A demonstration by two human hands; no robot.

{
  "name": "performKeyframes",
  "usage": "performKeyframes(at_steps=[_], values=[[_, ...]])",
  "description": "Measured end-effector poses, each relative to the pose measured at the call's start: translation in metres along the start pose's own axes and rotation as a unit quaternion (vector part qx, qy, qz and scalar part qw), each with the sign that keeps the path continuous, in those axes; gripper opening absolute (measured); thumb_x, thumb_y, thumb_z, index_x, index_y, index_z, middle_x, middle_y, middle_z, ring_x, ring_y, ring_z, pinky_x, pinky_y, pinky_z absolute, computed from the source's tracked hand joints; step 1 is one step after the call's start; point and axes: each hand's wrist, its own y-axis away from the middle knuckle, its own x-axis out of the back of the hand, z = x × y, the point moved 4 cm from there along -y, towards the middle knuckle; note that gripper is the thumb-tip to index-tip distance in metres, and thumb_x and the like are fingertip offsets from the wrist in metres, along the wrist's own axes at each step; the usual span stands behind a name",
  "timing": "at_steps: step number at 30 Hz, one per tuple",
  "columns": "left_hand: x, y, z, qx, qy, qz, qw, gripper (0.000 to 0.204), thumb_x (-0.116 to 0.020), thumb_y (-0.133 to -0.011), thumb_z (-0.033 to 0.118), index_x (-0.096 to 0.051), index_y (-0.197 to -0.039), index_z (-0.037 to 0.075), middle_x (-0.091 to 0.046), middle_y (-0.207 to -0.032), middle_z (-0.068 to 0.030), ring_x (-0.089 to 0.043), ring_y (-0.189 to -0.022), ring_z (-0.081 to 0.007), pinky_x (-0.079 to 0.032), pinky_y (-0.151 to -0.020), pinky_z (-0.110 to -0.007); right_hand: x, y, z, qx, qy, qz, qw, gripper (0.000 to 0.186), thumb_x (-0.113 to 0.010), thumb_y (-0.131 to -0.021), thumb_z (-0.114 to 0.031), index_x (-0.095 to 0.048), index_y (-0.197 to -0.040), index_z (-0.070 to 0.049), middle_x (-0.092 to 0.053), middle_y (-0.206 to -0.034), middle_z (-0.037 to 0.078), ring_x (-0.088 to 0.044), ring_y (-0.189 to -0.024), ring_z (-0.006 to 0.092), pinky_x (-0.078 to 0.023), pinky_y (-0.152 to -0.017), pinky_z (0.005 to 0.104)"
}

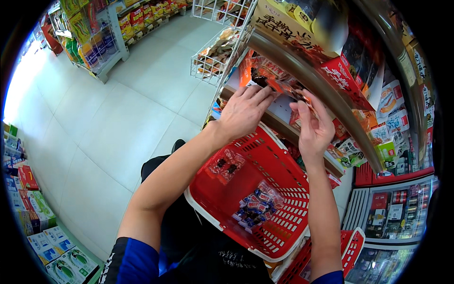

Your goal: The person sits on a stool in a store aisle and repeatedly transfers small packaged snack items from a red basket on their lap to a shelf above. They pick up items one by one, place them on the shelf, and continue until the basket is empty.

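Observation:
A small red and dark snack packet point(283, 88) is held up at the shelf front, above the basket. My right hand point(316, 128) pinches its right end between thumb and fingers. At its left end, the bent fingers of my left hand point(247, 108) close on the packet, with the thumb hidden underneath. Right behind the hands stands an open orange display box point(246, 68) with similar packets in it. Below, a red shopping basket point(208, 189) with a white rim holds a clear bag of red-wrapped pieces point(226, 165) and a bag of blue and red wrapped sweets point(259, 204).
A brown curved rail point(331, 99) crosses the shelf front close to my right hand. White wire racks point(208, 61) with packets stand beyond. A second red basket point(349, 251) sits below at right, near a drinks cooler point(397, 213). Stacked cartons point(61, 251) line the left.

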Motion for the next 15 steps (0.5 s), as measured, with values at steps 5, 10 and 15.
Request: performKeyframes(at_steps=[5,10,15], values=[[0.008,0.011,-0.021,-0.026,0.089,0.056,0.994,0.045,-0.070,-0.075,0.004,-0.062,-0.119,0.008,-0.061,-0.117,-0.0094,-0.059,-0.105,-0.0298,-0.049,-0.088,-0.042,-0.021,-0.016,0.019,0.031,0.016,-0.036,0.999,0.025,-0.064,-0.095,0.001,-0.065,-0.119,0.005,-0.069,-0.111,0.014,-0.071,-0.093,0.0191,-0.058,-0.081,0.0292],[0.009,0.012,-0.039,0.061,0.036,0.066,0.995,0.047,-0.070,-0.076,0.006,-0.061,-0.122,0.010,-0.060,-0.110,-0.0119,-0.059,-0.099,-0.0313,-0.050,-0.083,-0.043,-0.029,-0.015,0.018,0.108,0.083,-0.041,0.990,0.028,-0.066,-0.091,0.004,-0.065,-0.119,0.004,-0.069,-0.110,0.016,-0.072,-0.096,0.0218,-0.058,-0.083,0.0315],[0.006,0.005,-0.032,0.112,0.017,-0.014,0.993,0.049,-0.070,-0.077,0.010,-0.059,-0.125,0.013,-0.058,-0.105,-0.0133,-0.060,-0.097,-0.0320,-0.050,-0.081,-0.044,-0.030,-0.012,0.026,0.124,0.108,-0.034,0.986,0.033,-0.064,-0.086,0.010,-0.066,-0.118,0.003,-0.069,-0.113,0.017,-0.069,-0.105,0.0276,-0.057,-0.087,0.0365]])
